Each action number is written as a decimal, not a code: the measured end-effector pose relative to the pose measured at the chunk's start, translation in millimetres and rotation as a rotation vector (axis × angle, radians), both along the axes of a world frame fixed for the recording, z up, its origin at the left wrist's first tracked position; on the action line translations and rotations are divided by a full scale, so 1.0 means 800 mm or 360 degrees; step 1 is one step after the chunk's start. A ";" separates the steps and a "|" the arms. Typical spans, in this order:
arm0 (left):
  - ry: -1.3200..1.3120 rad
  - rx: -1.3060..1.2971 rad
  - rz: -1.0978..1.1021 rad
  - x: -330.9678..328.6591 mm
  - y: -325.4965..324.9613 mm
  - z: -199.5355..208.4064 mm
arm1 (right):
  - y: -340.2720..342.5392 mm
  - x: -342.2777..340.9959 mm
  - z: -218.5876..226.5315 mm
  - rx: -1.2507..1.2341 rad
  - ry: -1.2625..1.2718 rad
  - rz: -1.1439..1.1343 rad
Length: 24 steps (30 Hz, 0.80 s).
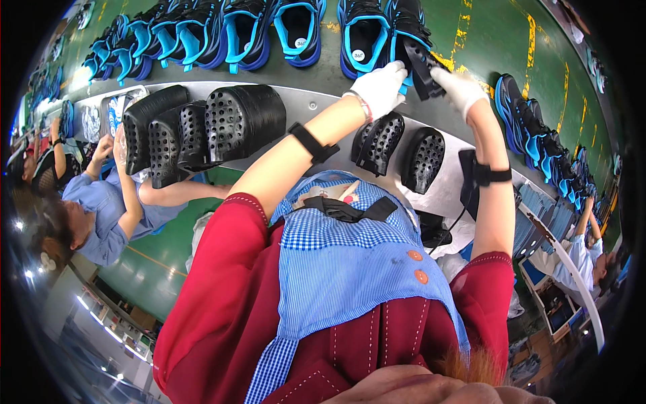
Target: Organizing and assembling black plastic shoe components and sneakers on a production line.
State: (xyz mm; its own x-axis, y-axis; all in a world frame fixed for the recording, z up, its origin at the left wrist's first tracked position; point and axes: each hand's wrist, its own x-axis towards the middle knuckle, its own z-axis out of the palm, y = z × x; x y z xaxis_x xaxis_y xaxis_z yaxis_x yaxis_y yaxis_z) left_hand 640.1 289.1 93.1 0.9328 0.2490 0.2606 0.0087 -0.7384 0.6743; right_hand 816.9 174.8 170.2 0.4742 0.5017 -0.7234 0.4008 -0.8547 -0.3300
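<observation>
A cluster of black perforated shoe forms [245,121] stands on the metal worktop [299,97], with two smaller forms [425,160] farther right, near the apron. The white-gloved left hand [380,89] is at the heel of a black-and-blue sneaker [408,25]; whether its fingers grip cannot be told. At that sneaker's opening, a perforated black piece [422,73] sits tilted, its near end clamped by the fingers of the gloved right hand [464,91]. Steadying the heel and keeping the piece in line with the opening would probably avoid snagging the collar.
</observation>
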 end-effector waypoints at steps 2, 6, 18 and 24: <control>0.0546 -0.0001 -0.0164 0.021 0.005 0.003 | 0.030 0.005 -0.021 -0.0121 -0.0337 0.0056; 0.0611 -0.0151 0.0191 0.041 -0.004 -0.012 | 0.099 -0.051 -0.018 -0.0257 -0.0828 -0.0029; 0.1397 0.0167 -0.0454 0.103 0.016 -0.055 | 0.133 -0.017 -0.120 0.0129 -0.0735 -0.0070; 0.1492 0.0119 -0.0343 0.092 0.023 -0.001 | 0.135 -0.018 -0.104 0.0063 -0.0676 0.0019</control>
State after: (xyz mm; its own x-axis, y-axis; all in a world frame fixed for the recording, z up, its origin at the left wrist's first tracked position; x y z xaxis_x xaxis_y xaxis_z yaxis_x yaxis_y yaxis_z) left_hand 714.1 307.6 92.6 0.7935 0.0611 -0.6055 0.3793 -0.8278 0.4135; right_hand 802.5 282.9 87.2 0.7201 0.5323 -0.4451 0.5179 -0.8393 -0.1657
